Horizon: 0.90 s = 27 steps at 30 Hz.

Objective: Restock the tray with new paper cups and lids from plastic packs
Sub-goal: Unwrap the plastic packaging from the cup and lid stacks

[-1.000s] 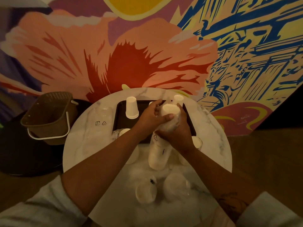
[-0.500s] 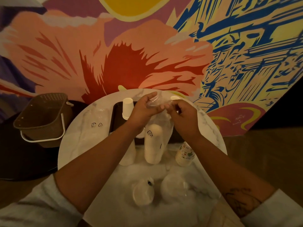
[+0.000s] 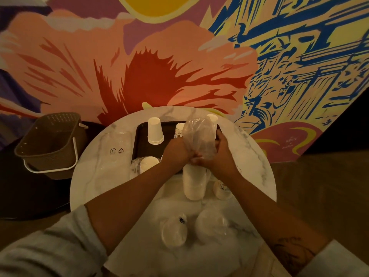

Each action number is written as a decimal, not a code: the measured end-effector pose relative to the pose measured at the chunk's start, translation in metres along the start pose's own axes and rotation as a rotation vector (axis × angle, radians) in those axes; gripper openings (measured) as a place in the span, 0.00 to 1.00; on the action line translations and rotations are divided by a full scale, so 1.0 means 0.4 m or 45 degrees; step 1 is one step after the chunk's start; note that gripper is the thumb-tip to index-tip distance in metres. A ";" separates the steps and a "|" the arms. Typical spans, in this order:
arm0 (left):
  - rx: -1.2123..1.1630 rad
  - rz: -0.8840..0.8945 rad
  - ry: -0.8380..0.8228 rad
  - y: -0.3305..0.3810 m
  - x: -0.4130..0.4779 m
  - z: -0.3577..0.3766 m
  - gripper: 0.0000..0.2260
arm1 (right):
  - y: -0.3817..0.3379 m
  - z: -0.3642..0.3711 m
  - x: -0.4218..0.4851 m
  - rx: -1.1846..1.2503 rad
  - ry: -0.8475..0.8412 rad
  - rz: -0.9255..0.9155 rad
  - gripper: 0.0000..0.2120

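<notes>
At the middle of the table (image 3: 95, 176), left hand (image 3: 176, 151) and right hand (image 3: 221, 156) grip a cup pack (image 3: 194, 184).
The tall white stack stands upright at the near edge of the dark tray (image 3: 139, 140); its clear wrap (image 3: 199, 134) puffs loose above both hands, whose curled fingers pinch it together.

I count one round white marble tabletop (image 3: 95, 176), one dark rectangular tray (image 3: 140, 140), one brown plastic basket with a white handle (image 3: 50, 144), two clear bags of round white lids (image 3: 173, 231), and one tall plastic-wrapped sleeve of white paper cups (image 3: 194, 184).
</notes>
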State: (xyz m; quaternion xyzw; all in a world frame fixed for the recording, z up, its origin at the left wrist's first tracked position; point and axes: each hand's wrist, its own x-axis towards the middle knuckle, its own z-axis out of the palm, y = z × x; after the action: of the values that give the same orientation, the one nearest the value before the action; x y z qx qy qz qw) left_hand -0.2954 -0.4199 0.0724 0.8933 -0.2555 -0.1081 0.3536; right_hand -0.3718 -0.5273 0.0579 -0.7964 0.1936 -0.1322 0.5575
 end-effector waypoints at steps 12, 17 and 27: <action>-0.461 0.054 0.064 -0.019 0.007 -0.016 0.25 | -0.009 -0.018 0.014 0.013 0.031 0.110 0.04; -0.364 -0.004 -0.031 -0.056 0.002 -0.012 0.24 | -0.029 -0.028 0.025 0.024 -0.049 0.043 0.03; -0.685 0.054 0.339 0.030 0.044 -0.081 0.16 | -0.075 -0.053 0.070 0.107 0.132 -0.036 0.11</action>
State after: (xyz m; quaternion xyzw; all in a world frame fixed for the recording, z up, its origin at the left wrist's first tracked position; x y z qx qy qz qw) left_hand -0.2731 -0.4179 0.1041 0.7685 -0.1876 -0.0463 0.6100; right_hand -0.3513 -0.5488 0.0932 -0.7671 0.2051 -0.1893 0.5777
